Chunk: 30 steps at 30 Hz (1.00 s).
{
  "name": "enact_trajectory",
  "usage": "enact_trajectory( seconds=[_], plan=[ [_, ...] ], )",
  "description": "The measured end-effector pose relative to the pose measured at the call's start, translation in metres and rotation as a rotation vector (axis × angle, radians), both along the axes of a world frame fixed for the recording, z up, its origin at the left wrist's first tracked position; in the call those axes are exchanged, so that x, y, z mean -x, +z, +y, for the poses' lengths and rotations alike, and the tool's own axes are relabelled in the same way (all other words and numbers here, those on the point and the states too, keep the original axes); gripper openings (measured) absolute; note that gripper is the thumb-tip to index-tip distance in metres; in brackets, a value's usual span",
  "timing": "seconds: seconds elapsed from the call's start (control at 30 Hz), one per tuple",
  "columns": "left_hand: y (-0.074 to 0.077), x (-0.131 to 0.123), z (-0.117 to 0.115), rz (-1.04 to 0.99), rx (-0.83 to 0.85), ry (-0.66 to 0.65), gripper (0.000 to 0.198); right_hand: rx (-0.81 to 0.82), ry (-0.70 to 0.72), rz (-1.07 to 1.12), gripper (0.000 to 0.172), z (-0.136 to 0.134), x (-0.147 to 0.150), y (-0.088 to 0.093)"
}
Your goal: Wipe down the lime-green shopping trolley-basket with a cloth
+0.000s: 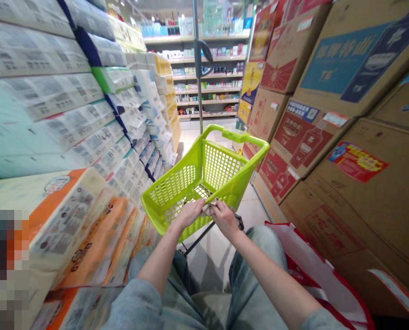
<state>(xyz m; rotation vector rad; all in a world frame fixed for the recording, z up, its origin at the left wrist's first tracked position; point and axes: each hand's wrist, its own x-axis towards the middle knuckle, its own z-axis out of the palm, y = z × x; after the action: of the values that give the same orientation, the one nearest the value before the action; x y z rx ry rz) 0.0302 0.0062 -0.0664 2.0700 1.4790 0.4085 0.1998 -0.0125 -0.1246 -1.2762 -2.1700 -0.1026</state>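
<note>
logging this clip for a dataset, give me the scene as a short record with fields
place: shop aisle, shelves at the far end
basket: lime green, mesh walls, straight ahead
left hand: holds a small item at the basket's near rim
right hand: pinches the same small item, too small to identify
left side: stacked tissue packs
right side: stacked cardboard boxes
lower right: red and white bag

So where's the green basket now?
In the head view the green basket stands mid-aisle, its near rim under the left hand and right hand, between tissue packs on the left and cardboard boxes on the right.
</note>
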Motion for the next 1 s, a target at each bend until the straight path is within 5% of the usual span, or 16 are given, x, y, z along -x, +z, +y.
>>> enact_trajectory(
  seconds=[0.13,0.33,0.53,0.8,1.0],
  plan=[
    [0.001,0.0,-0.001,0.002,0.0,-0.005,0.057,-0.029,0.051,-0.095,0.022,0.011,-0.016,0.0],
    [0.001,-0.001,-0.004,0.034,0.018,0.041,0.057,0.0,-0.115,-0.147,0.02,0.036,-0.046,-0.004],
    [0.003,-0.003,-0.006,0.038,0.025,0.049,0.059,0.13,-0.286,-0.023,0.028,0.052,-0.067,-0.015],
    [0.004,-0.006,-0.009,0.054,0.027,0.067,0.059,0.407,-0.367,0.226,0.038,0.074,-0.093,-0.04],
    [0.004,-0.006,-0.011,0.057,0.023,0.052,0.06,0.592,-0.378,0.286,0.032,0.089,-0.102,-0.041]
  ],
)
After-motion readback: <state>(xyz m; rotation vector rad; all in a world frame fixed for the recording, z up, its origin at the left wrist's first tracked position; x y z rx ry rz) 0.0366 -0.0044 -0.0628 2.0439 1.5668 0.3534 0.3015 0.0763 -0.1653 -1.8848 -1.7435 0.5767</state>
